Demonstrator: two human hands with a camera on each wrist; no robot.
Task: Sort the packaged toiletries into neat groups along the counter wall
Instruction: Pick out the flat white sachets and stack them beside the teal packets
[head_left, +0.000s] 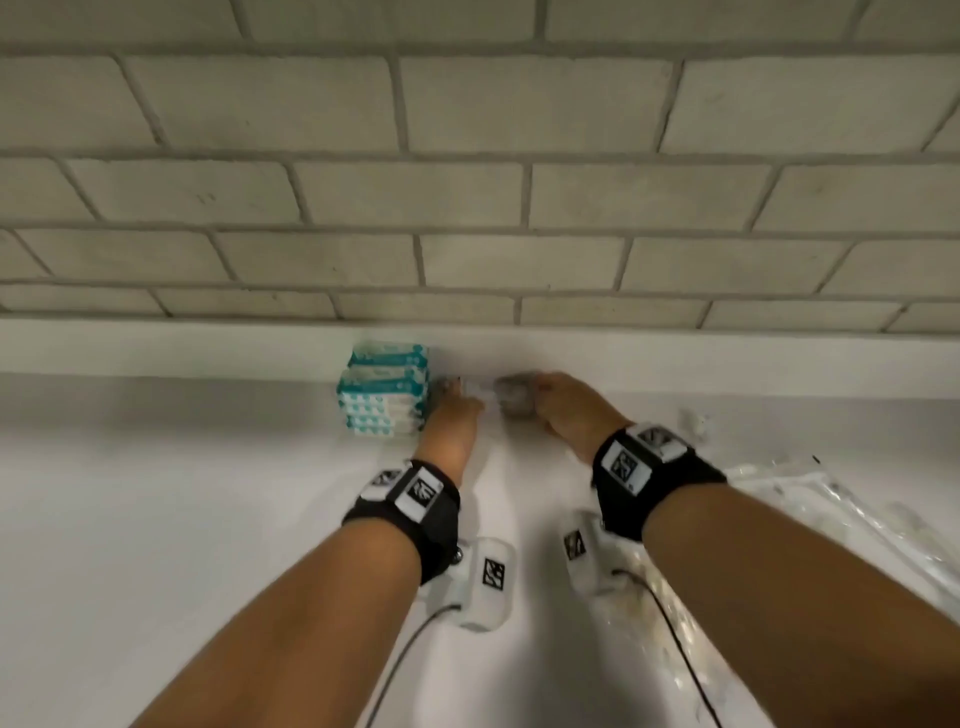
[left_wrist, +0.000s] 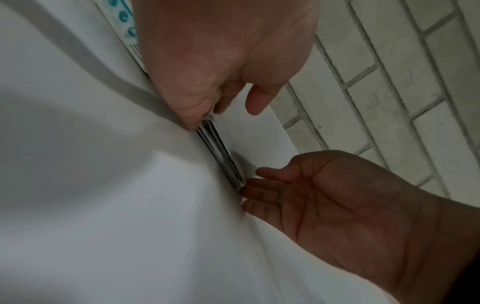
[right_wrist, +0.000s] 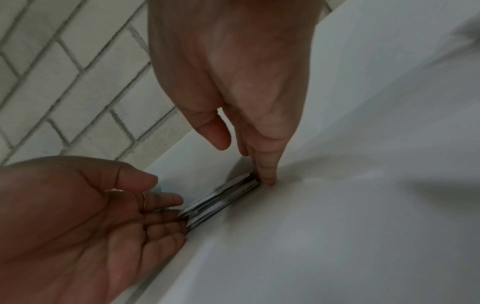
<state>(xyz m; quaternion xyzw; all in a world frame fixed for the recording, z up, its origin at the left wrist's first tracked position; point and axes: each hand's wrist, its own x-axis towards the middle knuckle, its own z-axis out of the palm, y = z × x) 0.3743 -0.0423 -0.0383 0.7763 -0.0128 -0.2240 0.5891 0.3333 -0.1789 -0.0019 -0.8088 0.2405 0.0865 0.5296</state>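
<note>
Fingertips (right_wrist: 267, 176) of the right hand (right_wrist: 233, 72) and straight fingers (left_wrist: 205, 115) of the left hand (left_wrist: 221, 51) are pressed, unspread, against opposite ends of the sachets (right_wrist: 221, 199), squeezing them upright at the counter's (head_left: 156, 493) back edge, beside the boxes (head_left: 384, 395). If pressed unevenly, the thin row could buckle and fall flat.

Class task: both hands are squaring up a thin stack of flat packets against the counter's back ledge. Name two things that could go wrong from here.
1. The flat packets are held only by straight fingertips of the left hand and right hand at each end; uneven pressure could fan them out.
2. The left hand sits close beside the teal packs and might nudge them.
</note>
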